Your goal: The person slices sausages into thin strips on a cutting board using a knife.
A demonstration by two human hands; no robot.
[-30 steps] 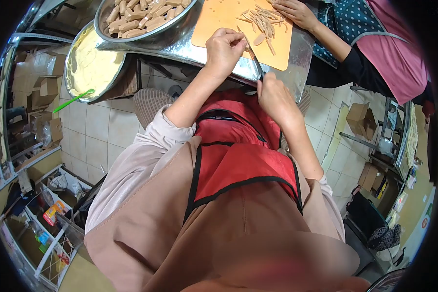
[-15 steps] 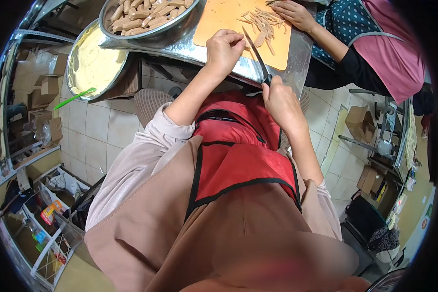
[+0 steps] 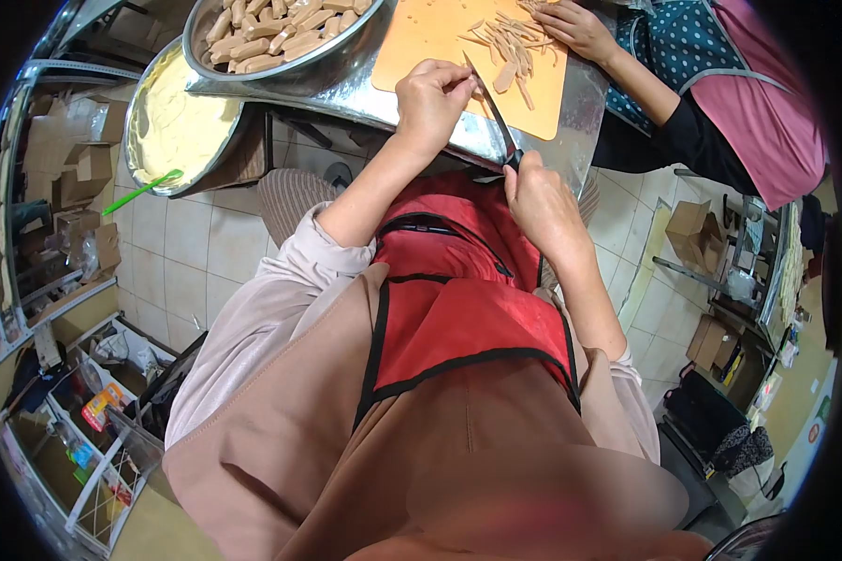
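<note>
My right hand [image 3: 540, 194] is closed round the black handle of a knife [image 3: 499, 120], whose blade points up and left over the near edge of the orange cutting board [image 3: 543, 110]. The fingers of my left hand [image 3: 430, 101] are pinched together beside the blade tip, on something too small to make out. Thin light-brown strips [image 3: 507, 42] lie in a loose pile on the board beyond the knife. A metal bowl [image 3: 281, 67] of short brown sausage-like pieces [image 3: 290, 35] stands left of the board.
A basin of pale yellow cream [image 3: 180, 122] with a green-handled utensil [image 3: 140, 193] sits left of the metal table [image 3: 585, 103]. At the upper right, a co-worker's hand [image 3: 571, 28] rests by the strips. Cardboard boxes [image 3: 692, 234] and shelving stand at both sides.
Between the earlier frames the knife drew back toward me with my right hand; its blade tip is now close to my left fingers. My left hand has barely moved.
</note>
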